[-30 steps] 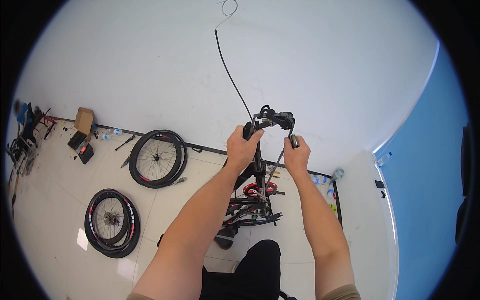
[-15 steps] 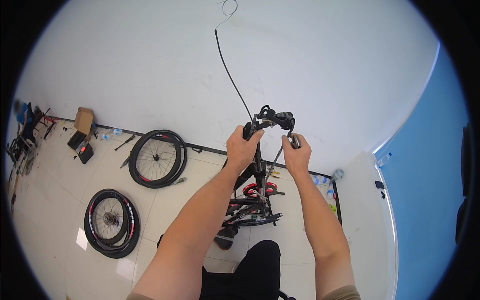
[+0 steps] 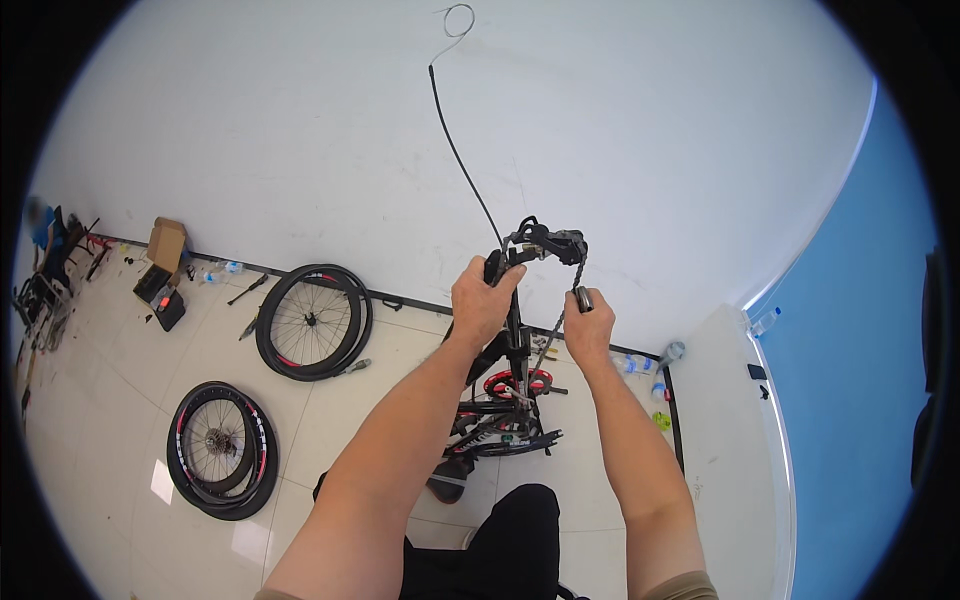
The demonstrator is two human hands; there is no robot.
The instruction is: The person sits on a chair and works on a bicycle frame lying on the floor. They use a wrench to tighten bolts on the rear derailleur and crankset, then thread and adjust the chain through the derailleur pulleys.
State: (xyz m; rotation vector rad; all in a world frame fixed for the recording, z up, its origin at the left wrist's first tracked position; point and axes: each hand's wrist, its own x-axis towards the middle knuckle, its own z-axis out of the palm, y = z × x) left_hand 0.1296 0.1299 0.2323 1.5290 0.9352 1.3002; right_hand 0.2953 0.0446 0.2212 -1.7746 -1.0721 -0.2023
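A black bicycle frame (image 3: 519,345) stands on end in front of me. My left hand (image 3: 484,303) is closed round its upper part, just below the rear derailleur (image 3: 552,243). From the derailleur a bike chain (image 3: 548,342) hangs down past my right hand to the red-rimmed chainring (image 3: 518,384). My right hand (image 3: 588,328) is closed on a small silvery metal tool (image 3: 584,297), its kind unclear, held against the chain. Above my left hand, a black cable housing (image 3: 460,150) sticks up, with a loop of thin bare wire (image 3: 459,20) at its tip.
Two pairs of wheels lie on the tiled floor at left, one with tyres (image 3: 313,322), one with a cassette (image 3: 222,450). Farther back are a cardboard box (image 3: 167,243) and another person (image 3: 45,228). A white wall rises ahead; plastic bottles (image 3: 660,385) lie at right.
My right hand has shifted slightly down, and the metal tool in it has turned more upright. The chain by it hangs more visibly from the derailleur. My left hand stays on the frame.
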